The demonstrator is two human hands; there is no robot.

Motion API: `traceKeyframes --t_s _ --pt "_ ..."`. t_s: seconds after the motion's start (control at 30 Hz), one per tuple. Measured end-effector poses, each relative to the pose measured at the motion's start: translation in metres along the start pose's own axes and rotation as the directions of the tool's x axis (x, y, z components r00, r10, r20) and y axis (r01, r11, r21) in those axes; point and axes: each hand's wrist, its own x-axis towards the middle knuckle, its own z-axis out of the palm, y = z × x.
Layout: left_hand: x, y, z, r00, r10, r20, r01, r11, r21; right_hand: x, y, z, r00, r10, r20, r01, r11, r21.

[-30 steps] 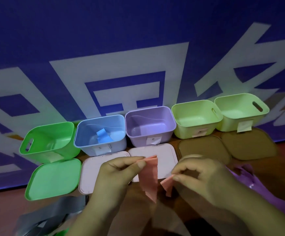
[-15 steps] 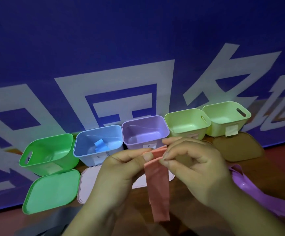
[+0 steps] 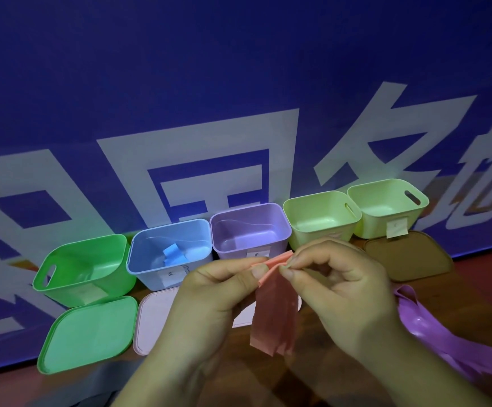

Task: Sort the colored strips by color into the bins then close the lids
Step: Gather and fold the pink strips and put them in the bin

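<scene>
A: Quick check, where's the pink strip (image 3: 274,315)?

B: Up in the air over the counter (image 3: 479,292), approx. in front of the purple bin (image 3: 230,251). It's folded at the top and hangs straight down. It's not in any bin.

A: Who's got it?

B: Both hands. The left hand (image 3: 218,292) pinches the fold w/ thumb and forefinger. The right hand (image 3: 341,286) pinches the same top edge from the other side. So each grip is clamped on the strip, fingertips nearly meeting.

A: Bins?

B: Five in a row along the blue banner (image 3: 239,83), all w/ lids off. L to R: green bin (image 3: 71,289), blue bin (image 3: 150,274), the purple bin, then the near lime bin (image 3: 306,242) and the far lime bin (image 3: 368,227). There are paper labels on the fronts (writing too small to read).

A: Anything inside?

B: A blue strip (image 3: 172,254) lies in the blue bin.

A: Lids?

B: Flat on the counter in front of the bins. The green lid (image 3: 89,333) sits before the green bin. A pale lid (image 3: 153,318) sits before the blue one, partly behind the left wrist. The brown lid (image 3: 409,257) sits before the far lime bin.

A: Other strips?

B: Purple strips (image 3: 450,333) lie in a loose heap on the counter, just right of the right wrist.
</scene>
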Motion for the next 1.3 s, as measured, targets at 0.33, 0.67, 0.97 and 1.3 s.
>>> traceKeyframes --t_s 0.33,0.67,0.97,1.3 --pt "0.0 -0.001 -0.006 1.0 0.004 -0.028 -0.003 0.999 0.036 0.002 0.001 0.003 1.0 0.026 0.013 -0.026 0.999 0.023" --pt "0.001 -0.005 -0.012 0.999 0.02 -0.028 -0.017 0.993 0.116 0.003 0.003 0.005 0.998 0.056 0.015 -0.056 0.998 0.019" --pt "0.001 -0.006 -0.017 0.992 0.114 -0.047 -0.104 0.977 0.186 0.011 -0.001 0.005 0.992 0.108 0.061 -0.109 0.994 0.013" --pt "-0.005 0.012 -0.006 0.94 0.337 -0.049 -0.291 0.868 0.402 0.026 -0.014 0.001 0.892 0.388 0.232 -0.413 0.908 0.067"
